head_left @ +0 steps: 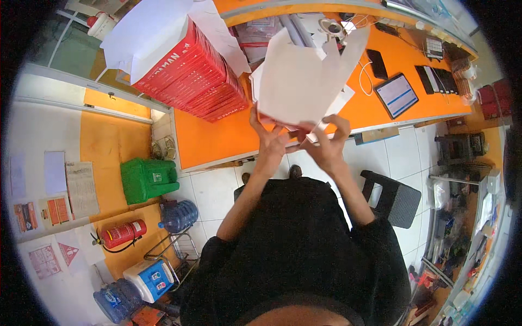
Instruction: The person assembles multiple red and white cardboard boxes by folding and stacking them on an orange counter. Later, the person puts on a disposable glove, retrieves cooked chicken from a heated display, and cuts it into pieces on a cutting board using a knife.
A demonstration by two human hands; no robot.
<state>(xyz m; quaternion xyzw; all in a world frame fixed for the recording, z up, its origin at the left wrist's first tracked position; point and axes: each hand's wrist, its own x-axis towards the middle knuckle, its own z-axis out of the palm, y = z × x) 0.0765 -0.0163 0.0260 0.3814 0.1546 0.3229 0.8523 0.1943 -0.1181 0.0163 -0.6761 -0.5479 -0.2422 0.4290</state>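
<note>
In front of me, at the counter's near edge, I hold a cardboard carton (296,81) that is white inside, with a bit of red along its lower edge. Its white panels stand up and spread away from me. My left hand (269,144) grips the lower left edge, fingers curled round it. On the lower right corner, my right hand (329,144) pinches the card between thumb and fingers. To the left rises a tall stack of red cartons (190,76), nested together, with white flaps spreading from its far end.
The orange counter (217,144) carries a tablet (397,95), a black phone (376,64), a white cable and a tape roll (331,27). A black stool (391,198) stands at right. Left are a green bin (147,179), a fire extinguisher (124,233) and a water dispenser (149,280).
</note>
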